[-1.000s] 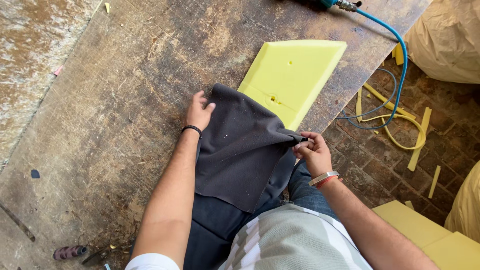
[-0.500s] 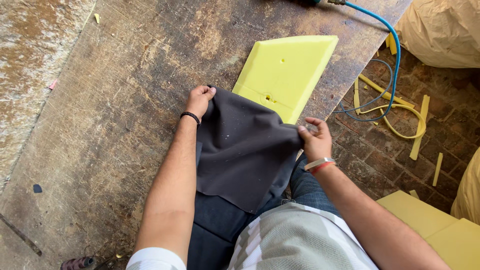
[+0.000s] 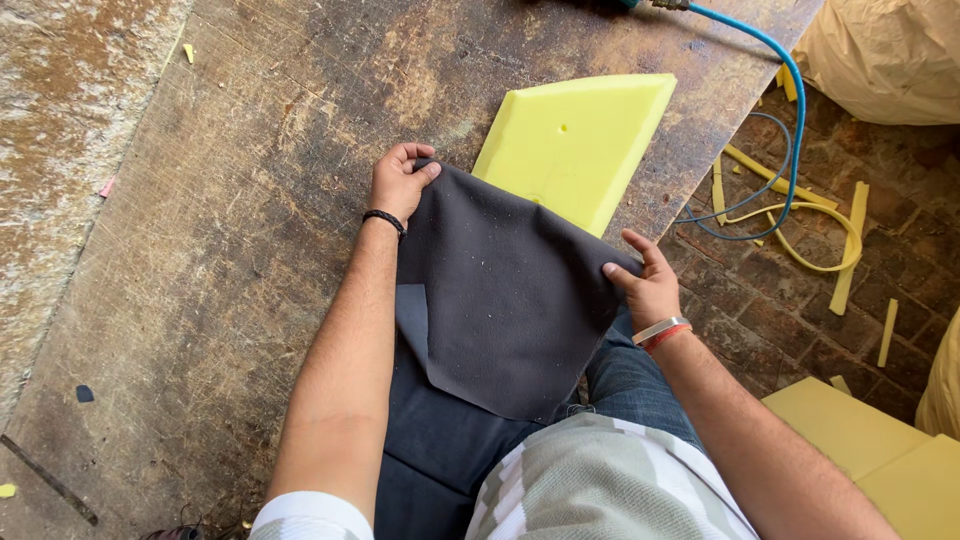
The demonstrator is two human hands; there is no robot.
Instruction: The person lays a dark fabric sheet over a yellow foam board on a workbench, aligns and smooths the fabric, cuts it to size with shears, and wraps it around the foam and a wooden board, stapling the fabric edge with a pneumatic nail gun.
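- Near the middle of the frame, a dark grey cloth (image 3: 500, 300) is lying across the edge of a worn wooden table (image 3: 230, 220) and hanging down over the person's lap.
- The left hand (image 3: 400, 182) is pinching the top left corner of the cloth, with its fingers curled tight around the edge.
- The right hand (image 3: 645, 285) is gripping the right edge of the cloth, lower in the frame, with the thumb on top and the fingers tucked under.
- The cloth is stretching between the two hands, so its long side is running from upper left to lower right.
- The top edge of the cloth is covering the near corner of a yellow foam piece (image 3: 585, 140), which is lying just above it on the table.
- The left hand is sitting nearer to the foam than the right hand is.
- A blue hose (image 3: 790, 90) is curving down the upper right of the frame, and thin yellow foam strips (image 3: 840, 230) are lying on the brick floor (image 3: 760, 320) beside it.
- More yellow foam blocks (image 3: 860, 440) are being cut off at the lower right corner.
- The fingertips of the right hand are hiding under the cloth, and the lower end of the cloth is disappearing behind the striped shirt (image 3: 600, 480).
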